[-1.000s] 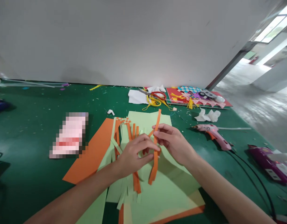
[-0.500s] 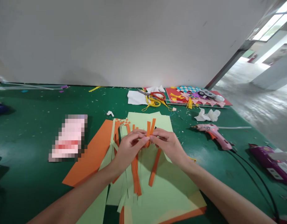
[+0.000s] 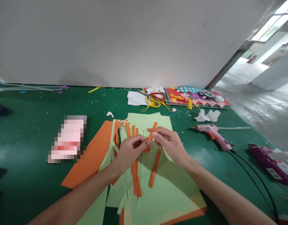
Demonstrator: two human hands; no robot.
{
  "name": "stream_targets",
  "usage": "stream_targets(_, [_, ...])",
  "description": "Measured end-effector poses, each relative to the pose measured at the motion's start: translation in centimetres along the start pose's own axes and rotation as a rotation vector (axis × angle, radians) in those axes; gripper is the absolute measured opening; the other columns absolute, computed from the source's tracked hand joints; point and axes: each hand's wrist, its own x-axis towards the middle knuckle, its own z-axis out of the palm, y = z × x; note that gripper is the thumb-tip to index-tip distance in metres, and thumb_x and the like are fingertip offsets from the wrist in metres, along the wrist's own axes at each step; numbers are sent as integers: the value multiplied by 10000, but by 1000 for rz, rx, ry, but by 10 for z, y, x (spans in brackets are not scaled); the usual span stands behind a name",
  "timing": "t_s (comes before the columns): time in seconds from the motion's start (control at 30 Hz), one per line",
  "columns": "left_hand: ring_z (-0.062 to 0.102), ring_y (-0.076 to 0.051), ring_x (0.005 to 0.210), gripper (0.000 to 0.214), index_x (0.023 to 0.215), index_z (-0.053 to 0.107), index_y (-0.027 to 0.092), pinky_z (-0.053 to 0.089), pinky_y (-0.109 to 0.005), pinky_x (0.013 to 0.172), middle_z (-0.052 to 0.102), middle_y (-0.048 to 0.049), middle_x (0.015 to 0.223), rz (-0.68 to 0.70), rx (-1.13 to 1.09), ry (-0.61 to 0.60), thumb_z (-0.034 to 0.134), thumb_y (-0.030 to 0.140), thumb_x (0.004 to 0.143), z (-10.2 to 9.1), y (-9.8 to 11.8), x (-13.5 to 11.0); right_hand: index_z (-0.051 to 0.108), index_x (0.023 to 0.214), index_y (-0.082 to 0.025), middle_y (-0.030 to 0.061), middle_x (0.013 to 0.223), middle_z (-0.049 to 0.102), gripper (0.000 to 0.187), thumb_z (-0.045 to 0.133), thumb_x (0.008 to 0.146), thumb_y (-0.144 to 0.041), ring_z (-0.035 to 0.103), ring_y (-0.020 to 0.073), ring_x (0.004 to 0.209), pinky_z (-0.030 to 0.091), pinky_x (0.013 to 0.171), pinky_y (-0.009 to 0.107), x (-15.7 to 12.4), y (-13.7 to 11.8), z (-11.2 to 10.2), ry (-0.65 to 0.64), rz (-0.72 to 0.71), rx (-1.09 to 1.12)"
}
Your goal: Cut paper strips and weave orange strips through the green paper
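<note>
Both of my hands meet over a pile of cut paper on the green table (image 3: 29,131). My right hand (image 3: 169,144) pinches an orange paper strip (image 3: 155,167) whose lower end hangs down over a light green sheet (image 3: 172,190). My left hand (image 3: 130,150) is closed on the same strip just left of it, above more orange strips (image 3: 136,178) and pale green strips (image 3: 120,190). A small woven orange and green patch (image 3: 122,122) lies at the top of the strips.
An orange sheet (image 3: 92,156) lies left of the pile, beside a blurred pink object (image 3: 67,139). A pink glue gun (image 3: 213,135) with its black cable lies to the right. Scissors (image 3: 154,94), white paper, crumpled tissue (image 3: 208,115), a red craft board (image 3: 197,97) sit farther back.
The right hand lowered the orange strip from upright to a slant over the pile. The left hand shifted its pinch along the strip and both hands drew together.
</note>
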Motion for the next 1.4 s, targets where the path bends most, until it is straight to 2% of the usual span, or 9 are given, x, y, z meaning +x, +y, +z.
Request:
stream_targets(0.2, [374,-102,532,273,634,497,181,281,-222,509,494,31,594,38,39,-71,578,344,837,1,-2,-4,658,698,-172,-8,622,527,271,615,798,-419,388,105,543,298,497,249,0,4,1,68,54,-5])
stream_targets(0.33, [452,-108,602,230,733,445,200,333,-214,558,505,37,664,0,-132,-73,554,354,865,0,3,-5,623,621,-168,-35,556,480,305,632,796,-417,356,89,525,268,500,248,-1,5,1,-32,75,121])
stream_targets(0.47, [556,-143,783,166,818,481,199,401,-246,720,582,3,792,-27,-281,-128,549,339,876,-2,11,-3,579,555,-169,-39,541,484,336,641,801,-389,444,100,569,296,552,255,-3,3,1,-120,94,236])
stream_targets(0.57, [586,-152,789,207,766,454,194,410,-254,730,600,2,764,-71,-366,-199,570,332,867,-3,13,-1,561,534,-168,-42,523,465,348,643,804,-371,460,108,578,309,586,268,-2,3,0,-201,117,330])
stream_targets(0.73, [578,-127,731,212,763,468,185,392,-233,691,637,-5,758,-85,-400,-213,582,330,867,-4,8,0,563,545,-153,-25,554,487,360,648,802,-390,356,87,538,235,534,267,-1,8,-2,-278,166,373])
stream_targets(0.87, [576,-120,781,187,775,499,177,383,-221,710,619,11,751,-78,-415,-223,587,310,872,-6,6,2,653,633,-139,-18,580,507,310,660,789,-407,288,71,512,185,499,265,0,10,-3,-276,197,328])
stream_targets(1.0, [559,-102,754,169,785,528,168,368,-206,674,613,12,769,-71,-408,-216,589,299,874,-7,6,3,665,640,-150,-26,537,463,280,666,787,-389,372,92,562,202,511,262,2,10,-3,-257,185,388])
stream_targets(1.23, [572,-97,743,170,780,520,175,375,-202,656,624,18,787,-92,-420,-217,595,300,868,-6,7,3,555,550,-150,-10,583,520,372,627,816,-400,374,74,506,177,460,257,1,9,-2,-218,191,387])
stream_targets(1.4, [599,-142,825,166,943,580,179,416,-247,742,657,-18,863,-106,-380,-223,556,333,887,-5,7,3,511,535,-155,-31,527,463,383,633,818,-382,416,83,522,196,475,256,0,10,-1,-227,187,414])
